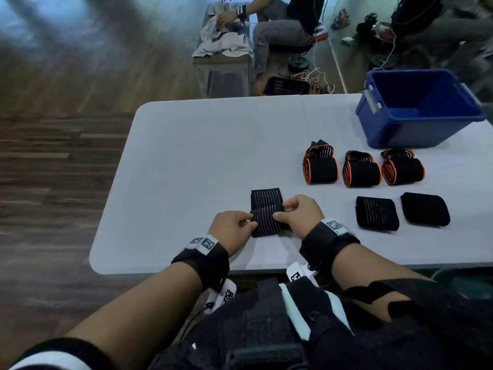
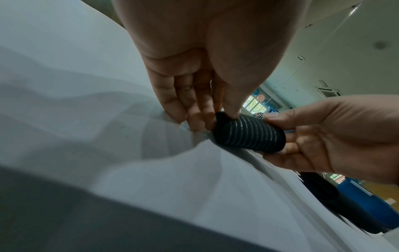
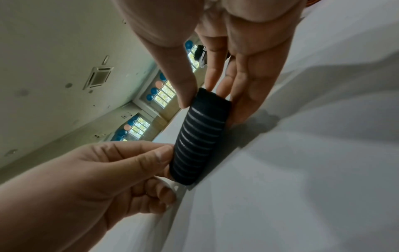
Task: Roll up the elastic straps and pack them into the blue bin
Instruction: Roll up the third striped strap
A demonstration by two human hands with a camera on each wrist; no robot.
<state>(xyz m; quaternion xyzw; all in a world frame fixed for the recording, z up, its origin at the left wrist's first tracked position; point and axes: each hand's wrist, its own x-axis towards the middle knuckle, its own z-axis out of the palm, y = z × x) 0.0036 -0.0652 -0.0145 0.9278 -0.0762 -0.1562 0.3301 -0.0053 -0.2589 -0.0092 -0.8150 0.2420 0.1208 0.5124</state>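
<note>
White table (image 1: 202, 161). Blue bin (image 1: 416, 110) stands at its far right corner, open top, inside not fully visible from the head view. Just in front of the bin: three rolled straps with orange edges (image 1: 361, 170) in a row, each with a loose tail behind it. Nearer the table edge, two flat black straps (image 1: 377, 212) side by side, apart from each other. Nothing lies between the hands and the bin except these. Beyond the table, a seated person (image 1: 282, 28) at a bench with grey cloth (not part of this work).

Wrist views show what the head view hides: the roll's end faces and the grip beneath. Left hand (image 1: 233, 228) pinches the roll's left end, thumb on top, fingers under. Right hand (image 1: 302, 216) clamps the other end the same way.

Black strap with thin pale stripes (image 1: 266, 212): near centre front of the table, partly rolled, the unrolled tail lying flat on the far side. In the left wrist view the roll (image 2: 248, 133) sits on the table surface.
</note>
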